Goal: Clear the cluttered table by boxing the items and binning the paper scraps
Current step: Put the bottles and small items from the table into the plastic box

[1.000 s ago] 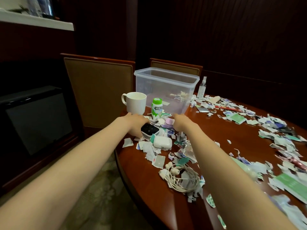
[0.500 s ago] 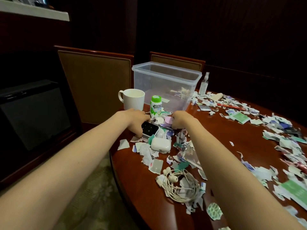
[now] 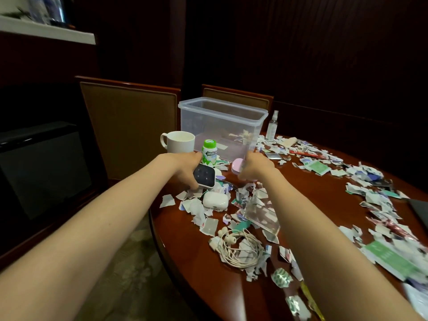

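Device (image 3: 203, 175) — left hand (image 3: 183, 168), pink case (image 3: 237, 163) — right hand (image 3: 254, 169)

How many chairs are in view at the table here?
2. The left chair stands behind the white mug; the second chair shows only the top of its backrest behind the clear box. More may be hidden off-frame.

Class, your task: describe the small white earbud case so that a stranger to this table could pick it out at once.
Start at the clear plastic box, then come toward the camera past the left hand gripping a dark-screened device. Just nearer, among paper scraps, lies the earbud case: a smooth, rounded, all-white shell, unlike the torn, printed scraps around it.
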Motion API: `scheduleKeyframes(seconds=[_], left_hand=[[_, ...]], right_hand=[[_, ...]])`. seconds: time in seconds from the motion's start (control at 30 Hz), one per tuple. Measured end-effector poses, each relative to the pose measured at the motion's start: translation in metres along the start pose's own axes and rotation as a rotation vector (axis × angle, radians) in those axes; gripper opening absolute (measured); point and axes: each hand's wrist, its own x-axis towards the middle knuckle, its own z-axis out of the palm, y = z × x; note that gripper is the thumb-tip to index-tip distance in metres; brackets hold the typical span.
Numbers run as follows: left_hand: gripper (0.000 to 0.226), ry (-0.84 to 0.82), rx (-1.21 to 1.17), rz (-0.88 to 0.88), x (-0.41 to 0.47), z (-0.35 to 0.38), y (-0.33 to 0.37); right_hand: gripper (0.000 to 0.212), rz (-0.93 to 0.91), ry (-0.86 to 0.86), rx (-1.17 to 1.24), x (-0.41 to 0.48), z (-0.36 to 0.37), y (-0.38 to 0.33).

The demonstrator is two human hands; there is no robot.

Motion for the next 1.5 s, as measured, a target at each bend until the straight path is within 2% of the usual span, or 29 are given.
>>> scheduleKeyframes(seconds=[0.13,0.3,0.37,0.47,0.63,0.8,0.9,0.97,1.07,1.17,1.23,1.33,1.5], left_hand=[[0.066,0.111,-0.116,0.029,0.002,-0.007,0.003],[0.061,0.247,-0.398,0.093,0.029,-0.013,0.007],[0.061,0.265,-0.464,0.116,0.041,-0.023,0.01],[0.062,0.258,-0.542,0.11,0.057,-0.04,0.007],[0.06,0.15,-0.562,0.057,0.065,-0.068,0.007],[0.046,0.101,-0.673,-0.039,0.06,-0.119,0.013],[0.04,0.076,-0.72,-0.099,0.055,-0.13,0.018],[0.045,0.085,-0.736,-0.138,0.052,-0.135,0.02],[0.052,0.136,-0.787,-0.235,0.053,-0.144,0.019],[0.049,0.189,-0.798,-0.299,0.063,-0.147,0.014],[0.048,0.217,-0.792,-0.321,0.07,-0.148,0.012],[0.057,0.24,-0.8,-0.335,0.084,-0.155,0.002],[0.057,0.226,-0.812,-0.239,0.124,-0.172,-0.024]], right_hand=[[0.062,-0.006,0.051,-0.017,0.0,-0.008,0.004],[0.053,-0.106,0.302,0.027,0.022,-0.029,0.003],[0.048,-0.123,0.321,0.075,0.033,-0.042,0.003],[0.044,-0.137,0.238,0.087,0.047,-0.058,0.007],[0.042,-0.13,0.14,0.087,0.058,-0.09,0.009],[0.035,-0.099,0.082,0.1,0.064,-0.142,-0.004],[0.043,-0.109,0.029,0.096,0.063,-0.163,-0.007],[0.051,-0.099,0.004,0.097,0.06,-0.172,-0.007],[0.052,-0.118,-0.023,0.117,0.057,-0.184,-0.005],[0.054,-0.142,-0.062,0.161,0.061,-0.189,-0.003],[0.053,-0.116,-0.076,0.221,0.066,-0.187,-0.004],[0.052,-0.032,-0.095,0.347,0.077,-0.184,-0.008],[0.052,0.057,-0.15,0.721,0.116,-0.171,-0.018]])
